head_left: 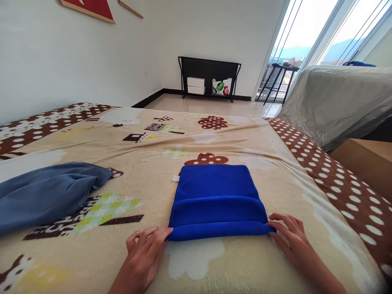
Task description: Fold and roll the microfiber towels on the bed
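A bright blue cloth (pixel 217 183) lies flat on the patterned blanket, its near edge folded over into a narrow band. At the near left corner of that band, my left hand (pixel 143 251) pinches the fabric between thumb and fingers. My right hand (pixel 290 232) pinches the opposite corner on the right. A small white tag (pixel 175 178) sticks out from the cloth's left side. To the left, a crumpled grey-blue cloth (pixel 52 194) rests apart from both hands.
The beige blanket (pixel 147 163) with a brown polka-dot border covers the bed. Beyond it stands a black rack (pixel 210 75) with white boxes (pixel 196 85). On the right are plastic-covered furniture (pixel 346 98), a cardboard box (pixel 367 163) and a dark stool (pixel 280 79) by the window.
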A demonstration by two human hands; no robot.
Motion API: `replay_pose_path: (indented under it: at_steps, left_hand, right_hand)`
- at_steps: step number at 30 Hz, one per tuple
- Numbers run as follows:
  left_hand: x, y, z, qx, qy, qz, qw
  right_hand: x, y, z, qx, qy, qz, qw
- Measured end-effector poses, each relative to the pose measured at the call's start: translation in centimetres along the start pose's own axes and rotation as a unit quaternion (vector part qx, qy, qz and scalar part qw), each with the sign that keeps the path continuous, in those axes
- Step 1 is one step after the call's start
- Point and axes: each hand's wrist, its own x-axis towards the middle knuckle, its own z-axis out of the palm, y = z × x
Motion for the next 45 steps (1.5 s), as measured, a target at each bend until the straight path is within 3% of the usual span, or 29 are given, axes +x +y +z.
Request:
replay_pose_path:
  at_steps: [6,8,12,14,17,20,23,25,27,29,31,33,35,40,42,45]
  left_hand:
    - [-1.4,-0.1,-0.4,-0.042,-0.015,-0.072,0.996]
    - [-1.1,0.2,0.0,0.004,0.004,-0.078,0.997]
    - [1.6,3.8,2.1,0.138,0.128,-0.087,0.978]
    - [3.3,6.8,3.7,0.112,0.117,-0.032,0.986]
    - [4.6,9.7,5.7,0.046,0.045,0.094,0.994]
    - [3.4,7.8,5.9,0.069,0.024,0.088,0.993]
    - [1.1,3.2,4.0,0.125,0.022,0.02,0.992]
    - [0.2,1.6,2.7,0.151,0.04,-0.013,0.988]
    - [0.6,2.5,2.2,0.159,0.072,-0.033,0.984]
    - [1.9,5.2,2.7,0.131,0.083,-0.025,0.988]
    - [3.4,8.1,3.9,0.086,0.054,0.022,0.995]
    - [4.2,9.5,4.9,0.068,0.013,0.058,0.996]
    - [3.9,8.7,5.2,0.092,-0.006,0.048,0.995]
    - [1.6,3.9,3.4,0.165,0.003,-0.011,0.986]
    - [1.8,4.4,3.3,0.175,0.02,-0.016,0.984]
    - [3.7,7.7,4.6,0.142,0.013,0.031,0.989]
  right_hand:
    - [0.1,-1.7,-1.8,0.017,-0.069,0.004,0.997]
    - [0.1,-2.5,-1.2,-0.015,-0.024,0.025,0.999]
    - [1.7,-6.9,1.3,-0.107,0.146,0.09,0.979]
    - [3.1,-10.3,2.5,-0.072,0.159,0.037,0.984]
    - [4.6,-13.7,3.6,-0.012,0.088,-0.048,0.995]
    - [3.6,-12.3,3.7,-0.048,0.035,-0.048,0.997]
    - [1.1,-8.1,3.4,-0.086,0.046,0.005,0.995]
    - [0.0,-6.4,3.2,-0.094,0.061,0.03,0.993]
    - [0.3,-7.1,3.3,-0.092,0.076,0.035,0.992]
    - [1.8,-9.7,3.5,-0.076,0.081,0.008,0.994]
    - [3.6,-12.6,3.8,-0.057,0.059,-0.04,0.996]
    - [4.8,-14.1,4.1,-0.054,0.032,-0.062,0.996]
    - [4.9,-13.3,4.3,-0.072,0.025,-0.033,0.997]
    - [1.9,-7.9,4.0,-0.121,0.06,0.07,0.988]
    - [1.7,-8.3,3.8,-0.127,0.071,0.079,0.986]
    - [3.4,-11.9,3.8,-0.108,0.053,0.04,0.992]
